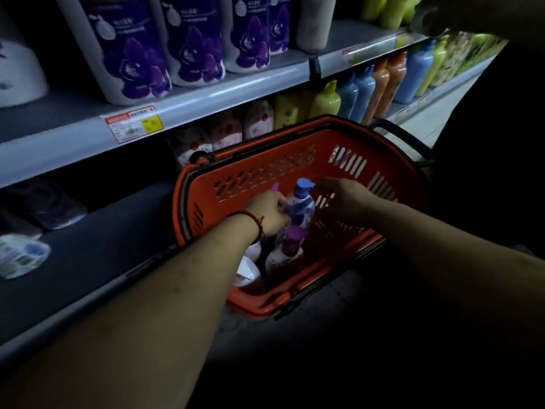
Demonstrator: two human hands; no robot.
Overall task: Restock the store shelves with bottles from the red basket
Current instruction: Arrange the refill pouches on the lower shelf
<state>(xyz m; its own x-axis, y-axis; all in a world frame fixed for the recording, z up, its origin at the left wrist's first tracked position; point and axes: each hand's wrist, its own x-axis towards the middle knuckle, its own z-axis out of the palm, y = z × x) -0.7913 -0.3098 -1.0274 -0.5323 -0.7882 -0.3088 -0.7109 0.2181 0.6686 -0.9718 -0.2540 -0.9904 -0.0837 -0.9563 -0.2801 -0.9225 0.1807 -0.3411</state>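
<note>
The red basket (295, 169) stands on the floor in front of the shelves. Inside it, a white bottle with a blue pump top (302, 202) stands upright. My left hand (269, 209) is closed around that bottle's left side, and a pink cap peeks above its fingers. My right hand (346, 199) hovers just to the bottle's right with spread fingers and holds nothing. Nearer me in the basket lie a bottle with a purple cap (287, 250) and a white bottle (247, 268).
An upper shelf (206, 98) carries tall white bottles with purple flowers (132, 51). Coloured bottles (380, 84) line the shelf to the right. A lower dark shelf (97, 252) at left holds a few packs. A black basket handle (407, 140) sticks out behind.
</note>
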